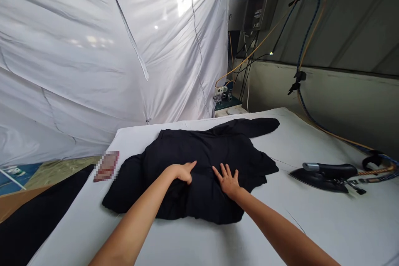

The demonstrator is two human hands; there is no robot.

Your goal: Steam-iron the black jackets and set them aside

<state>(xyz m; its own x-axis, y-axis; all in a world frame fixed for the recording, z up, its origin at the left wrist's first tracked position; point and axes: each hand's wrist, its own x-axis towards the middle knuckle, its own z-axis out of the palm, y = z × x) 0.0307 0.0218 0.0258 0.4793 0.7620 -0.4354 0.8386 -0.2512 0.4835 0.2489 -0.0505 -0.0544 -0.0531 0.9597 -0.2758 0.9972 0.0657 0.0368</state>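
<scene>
A black garment (199,145) with long sleeves lies spread on the white padded table (199,245), one sleeve reaching to the far right. My left hand (183,172) rests on its middle, one finger stretched out and apart from the others, which bend down against the cloth and are partly hidden. To the right of it, my right hand (229,181) presses flat on the fabric with its fingers spread. Small creases run through the cloth between the two hands.
An iron (327,174) lies on the table at the right, its hose (307,112) hanging from above. A blurred reddish item (107,166) sits at the left edge. Black cloth (46,212) hangs beside the table. White sheeting (93,50) stands behind.
</scene>
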